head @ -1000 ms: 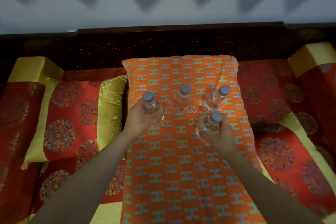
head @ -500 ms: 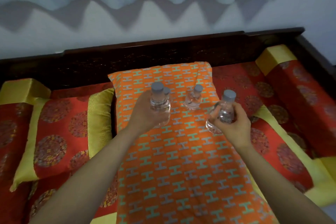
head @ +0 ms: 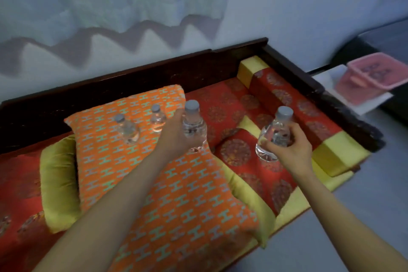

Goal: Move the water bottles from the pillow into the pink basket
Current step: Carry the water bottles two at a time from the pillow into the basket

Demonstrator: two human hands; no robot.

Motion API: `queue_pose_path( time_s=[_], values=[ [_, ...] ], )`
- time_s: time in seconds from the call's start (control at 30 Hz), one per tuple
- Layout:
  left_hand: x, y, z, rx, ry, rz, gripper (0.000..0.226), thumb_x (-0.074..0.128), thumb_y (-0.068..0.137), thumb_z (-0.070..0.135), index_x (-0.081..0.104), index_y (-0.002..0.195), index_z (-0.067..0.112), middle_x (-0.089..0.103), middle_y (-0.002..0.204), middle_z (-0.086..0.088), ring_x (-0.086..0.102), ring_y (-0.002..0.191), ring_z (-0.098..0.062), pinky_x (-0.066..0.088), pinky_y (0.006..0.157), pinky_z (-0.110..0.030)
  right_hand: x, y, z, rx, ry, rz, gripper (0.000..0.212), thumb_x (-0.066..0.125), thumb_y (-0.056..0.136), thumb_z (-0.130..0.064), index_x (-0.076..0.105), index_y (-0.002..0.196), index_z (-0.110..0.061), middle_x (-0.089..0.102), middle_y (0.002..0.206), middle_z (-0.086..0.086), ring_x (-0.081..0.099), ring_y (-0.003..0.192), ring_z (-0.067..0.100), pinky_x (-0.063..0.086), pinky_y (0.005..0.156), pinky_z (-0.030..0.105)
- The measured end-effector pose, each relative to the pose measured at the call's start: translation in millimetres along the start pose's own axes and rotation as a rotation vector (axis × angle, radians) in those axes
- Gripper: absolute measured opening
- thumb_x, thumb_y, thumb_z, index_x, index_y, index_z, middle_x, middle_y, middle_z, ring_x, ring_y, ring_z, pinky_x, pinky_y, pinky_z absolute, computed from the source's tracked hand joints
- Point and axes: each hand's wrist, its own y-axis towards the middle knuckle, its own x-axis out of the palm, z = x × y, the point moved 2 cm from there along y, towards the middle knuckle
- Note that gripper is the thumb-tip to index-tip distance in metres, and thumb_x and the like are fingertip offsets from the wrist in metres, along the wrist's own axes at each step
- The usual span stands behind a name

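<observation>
My left hand [head: 174,137] grips a clear water bottle with a grey cap [head: 193,126], held upright above the right edge of the orange patterned pillow [head: 141,183]. In my right hand [head: 291,150] is a second clear bottle [head: 273,134], tilted, over the red cushion to the right of the pillow. Two more bottles stand on the pillow's far end, one [head: 127,128] to the left and one [head: 157,118] beside my left hand. The pink basket [head: 375,77] sits far right on a white surface, beyond the bench's arm.
A dark wooden bench frame [head: 320,95] borders the red and yellow cushions [head: 284,104] at the back and right. A green-yellow cushion [head: 58,183] lies left of the pillow. Grey floor [head: 353,216] shows at the right. A curtain hangs behind.
Both hands have lifted their bottles off the pillow and carried them rightward. The view has swung right, bringing the pink basket into sight.
</observation>
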Motion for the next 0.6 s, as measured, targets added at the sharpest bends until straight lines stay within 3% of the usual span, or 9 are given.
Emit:
queue_pose_path(
  time_s=[0.1, 0.17, 0.3, 0.47, 0.6],
  values=[
    [49.4, -4.4, 43.8, 0.001, -0.004, -0.031, 0.061, 0.086, 0.058, 0.037, 0.05, 0.105, 0.027, 0.063, 0.084, 0.019, 0.063, 0.078, -0.006, 0.048, 0.066, -0.026, -64.8, -7.4, 21.3, 0.011, -0.027, 0.061, 0.051, 0.086, 0.064, -0.033, 0.054, 0.103, -0.042, 0.064, 0.104, -0.007, 0.063, 0.094, 0.017, 0.051, 0.077, 0.036],
    [88.3, -6.0, 77.2, 0.039, 0.004, -0.078, 0.058, 0.087, 0.058, 0.038, 0.05, 0.102, 0.027, 0.063, 0.083, 0.02, 0.062, 0.078, 0.0, 0.045, 0.064, -0.02, -112.2, -12.5, 38.0, 0.039, -0.022, 0.109, 0.052, 0.086, 0.063, -0.03, 0.055, 0.103, -0.041, 0.064, 0.104, -0.007, 0.063, 0.094, 0.016, 0.053, 0.078, 0.037],
    [157.2, -3.7, 140.2, 0.081, -0.008, -0.116, 0.06, 0.088, 0.056, 0.039, 0.053, 0.105, 0.028, 0.068, 0.092, 0.014, 0.065, 0.084, -0.005, 0.05, 0.076, -0.027, -198.0, -18.3, 70.4, 0.101, -0.039, 0.192, 0.055, 0.087, 0.06, -0.029, 0.057, 0.107, -0.033, 0.064, 0.105, -0.006, 0.062, 0.094, 0.014, 0.054, 0.082, 0.038],
    [226.8, 4.8, 203.2, 0.151, -0.048, -0.177, 0.061, 0.087, 0.057, 0.04, 0.054, 0.106, 0.027, 0.07, 0.096, 0.011, 0.067, 0.086, -0.006, 0.053, 0.077, -0.029, -281.8, -21.5, 103.5, 0.168, -0.086, 0.281, 0.061, 0.087, 0.06, -0.029, 0.057, 0.114, -0.027, 0.061, 0.109, -0.001, 0.058, 0.095, 0.017, 0.044, 0.07, 0.022],
    [275.8, 21.4, 238.7, 0.186, -0.018, -0.251, 0.062, 0.087, 0.058, 0.039, 0.053, 0.108, 0.024, 0.069, 0.099, 0.005, 0.066, 0.089, -0.014, 0.054, 0.081, -0.041, -327.6, -21.0, 130.2, 0.231, -0.074, 0.364, 0.063, 0.086, 0.06, -0.028, 0.056, 0.115, -0.028, 0.062, 0.113, 0.0, 0.06, 0.098, 0.02, 0.053, 0.083, 0.038]
  ],
)
